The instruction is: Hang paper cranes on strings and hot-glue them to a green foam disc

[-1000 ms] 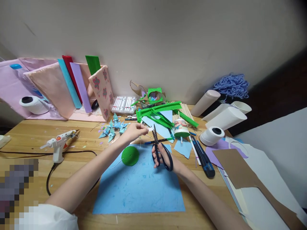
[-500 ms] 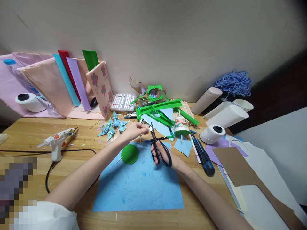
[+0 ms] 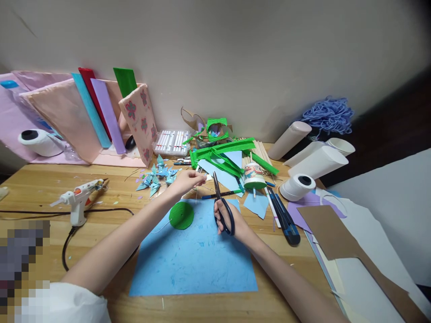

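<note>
Likely cutting near blue sheet (image 3: 195,264), gripping scissors (image 3: 218,194) in right hand (image 3: 235,219), left hand (image 3: 187,182) pinched, contents unclear, next needing opened blades (image 3: 216,181).

Blue yarn (image 3: 327,115) and white markers (image 3: 166,142)
Yarn heaped at upper right; markers in a row, above and left of centre.

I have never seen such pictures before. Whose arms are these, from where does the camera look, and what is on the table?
No machine is here: these are a person's bare hands. The camera, worn on the head, looks forward and down. The right hand holds dark-handled scissors; the left hand is pinched, but I cannot tell whether it holds anything. On the wooden table lie a blue sheet under a green disc, a glue gun leftward and a utility knife rightward.
</note>
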Action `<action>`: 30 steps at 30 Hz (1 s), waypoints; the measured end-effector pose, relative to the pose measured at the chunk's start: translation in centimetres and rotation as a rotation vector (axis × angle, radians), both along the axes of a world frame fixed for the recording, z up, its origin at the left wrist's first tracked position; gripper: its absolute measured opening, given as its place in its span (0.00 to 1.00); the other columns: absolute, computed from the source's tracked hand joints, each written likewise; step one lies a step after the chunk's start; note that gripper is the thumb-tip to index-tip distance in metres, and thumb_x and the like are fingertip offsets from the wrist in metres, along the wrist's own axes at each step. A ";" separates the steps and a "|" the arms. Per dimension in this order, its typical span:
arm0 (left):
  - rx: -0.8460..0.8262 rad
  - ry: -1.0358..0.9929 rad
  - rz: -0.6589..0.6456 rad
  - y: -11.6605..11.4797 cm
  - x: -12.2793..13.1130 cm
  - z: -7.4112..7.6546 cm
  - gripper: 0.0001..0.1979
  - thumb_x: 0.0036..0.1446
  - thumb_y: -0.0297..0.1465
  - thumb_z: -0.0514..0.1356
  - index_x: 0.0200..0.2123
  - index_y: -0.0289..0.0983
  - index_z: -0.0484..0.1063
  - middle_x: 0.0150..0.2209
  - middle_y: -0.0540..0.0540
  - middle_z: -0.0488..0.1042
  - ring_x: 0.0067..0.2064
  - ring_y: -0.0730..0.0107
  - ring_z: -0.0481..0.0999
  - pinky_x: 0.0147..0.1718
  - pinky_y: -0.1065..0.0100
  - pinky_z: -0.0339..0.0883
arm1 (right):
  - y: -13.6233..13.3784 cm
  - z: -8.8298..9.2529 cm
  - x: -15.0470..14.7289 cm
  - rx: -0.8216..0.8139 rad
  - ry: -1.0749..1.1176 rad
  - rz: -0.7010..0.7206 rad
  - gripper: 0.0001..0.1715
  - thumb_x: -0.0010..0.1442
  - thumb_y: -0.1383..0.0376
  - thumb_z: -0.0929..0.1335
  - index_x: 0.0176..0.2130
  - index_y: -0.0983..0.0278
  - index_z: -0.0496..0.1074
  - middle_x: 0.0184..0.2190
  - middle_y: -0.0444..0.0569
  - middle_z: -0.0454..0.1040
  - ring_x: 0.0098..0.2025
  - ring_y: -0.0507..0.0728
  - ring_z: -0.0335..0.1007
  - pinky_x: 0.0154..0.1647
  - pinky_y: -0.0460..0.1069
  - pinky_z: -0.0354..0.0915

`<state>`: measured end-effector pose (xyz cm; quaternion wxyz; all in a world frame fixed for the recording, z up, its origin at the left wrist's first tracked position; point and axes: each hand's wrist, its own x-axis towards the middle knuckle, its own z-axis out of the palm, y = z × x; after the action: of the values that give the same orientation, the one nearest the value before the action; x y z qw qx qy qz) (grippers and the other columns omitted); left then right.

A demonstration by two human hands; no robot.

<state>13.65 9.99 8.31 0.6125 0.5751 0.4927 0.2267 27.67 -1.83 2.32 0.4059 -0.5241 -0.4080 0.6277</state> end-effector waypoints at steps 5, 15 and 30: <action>0.045 0.028 0.044 -0.1 0.1 -0.1 0.13 0.43 0.38 0.61 0.19 0.33 0.69 0.17 0.53 0.65 0.22 0.78 0.62 0.23 0.74 0.55 | -0.2 0.8 -0.6 -0.028 0.066 0.079 0.35 0.51 0.35 0.55 0.33 0.63 0.59 0.22 0.38 0.59 0.18 0.46 0.60 0.25 0.48 0.70; 0.057 0.021 -0.006 -0.6 0.4 -0.4 0.10 0.45 0.34 0.61 0.17 0.34 0.70 0.17 0.53 0.68 0.23 0.77 0.65 0.26 0.73 0.58 | 0.4 1.5 -0.5 -0.035 -0.020 0.099 0.36 0.48 0.33 0.55 0.30 0.62 0.57 0.19 0.36 0.56 0.16 0.46 0.57 0.20 0.47 0.68; 0.049 0.058 0.067 -0.4 -0.3 -0.1 0.07 0.43 0.31 0.61 0.23 0.33 0.75 0.21 0.50 0.73 0.26 0.75 0.69 0.29 0.72 0.62 | -0.4 0.0 -0.2 -0.027 0.000 0.035 0.30 0.53 0.38 0.59 0.32 0.62 0.59 0.19 0.35 0.57 0.14 0.45 0.57 0.15 0.45 0.67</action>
<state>13.35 9.61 8.19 0.5758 0.5794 0.5235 0.2423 27.43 -2.21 2.27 0.3879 -0.5225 -0.4087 0.6399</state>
